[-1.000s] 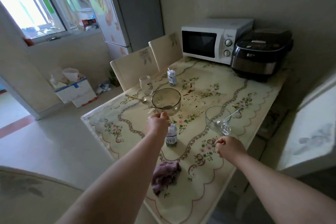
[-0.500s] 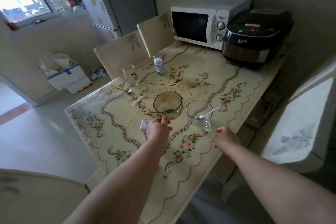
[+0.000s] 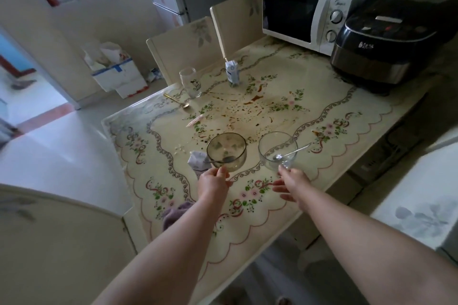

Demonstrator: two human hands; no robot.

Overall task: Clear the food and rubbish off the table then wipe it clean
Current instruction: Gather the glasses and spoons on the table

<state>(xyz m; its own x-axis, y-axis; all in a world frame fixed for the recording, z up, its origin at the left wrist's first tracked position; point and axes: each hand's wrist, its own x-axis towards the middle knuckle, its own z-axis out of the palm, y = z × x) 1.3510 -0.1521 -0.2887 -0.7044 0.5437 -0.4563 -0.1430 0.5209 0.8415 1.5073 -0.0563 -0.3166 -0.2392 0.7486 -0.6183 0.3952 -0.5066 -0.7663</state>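
Head view: round smoky glass bowl point(image 3: 226, 152) beside clear glass bowl point(image 3: 277, 148).

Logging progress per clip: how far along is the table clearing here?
Done: nothing visibly. In hand: left hand at the smoky bowl, right hand at the clear bowl. Left: near carton, far carton, glass, gold spoon, scraps, brown stains to wipe; the purple cloth lies untouched.

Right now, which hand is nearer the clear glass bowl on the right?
Right. The right hand is at the near side of the clear glass bowl; the left hand is off to its left, at the tinted bowl.
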